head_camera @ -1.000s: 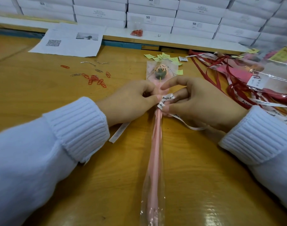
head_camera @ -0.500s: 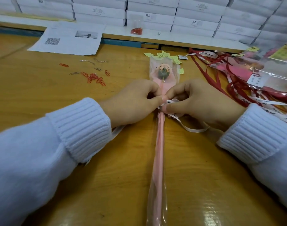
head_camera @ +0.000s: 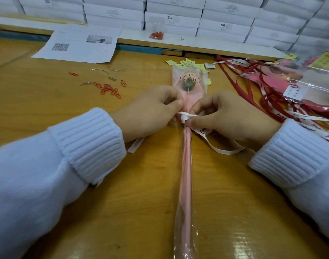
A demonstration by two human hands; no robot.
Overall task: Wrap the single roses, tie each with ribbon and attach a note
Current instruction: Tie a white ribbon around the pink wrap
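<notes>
A single rose in a clear and pink sleeve [head_camera: 186, 165] lies along the wooden table [head_camera: 48, 109], its bloom [head_camera: 190, 81] pointing away from me. A white printed ribbon [head_camera: 186, 116] is knotted around the sleeve just below the bloom. My left hand [head_camera: 150, 111] pinches the ribbon on the left of the knot, and my right hand [head_camera: 229, 116] pinches it on the right. One ribbon tail loops out under my right wrist [head_camera: 223, 151]; the other pokes out below my left hand. Small yellow-green notes [head_camera: 188, 63] lie beyond the bloom.
Red and silver paper clips [head_camera: 107, 88] are scattered at left. A printed sheet with a QR code [head_camera: 79, 45] lies farther back. Red and white ribbons with wrapped roses [head_camera: 290, 94] pile up at right. White boxes [head_camera: 171, 17] are stacked along the back.
Both hands have drawn the ribbon in from a loose crossing to a tight knot on the sleeve. The view has shifted slightly closer.
</notes>
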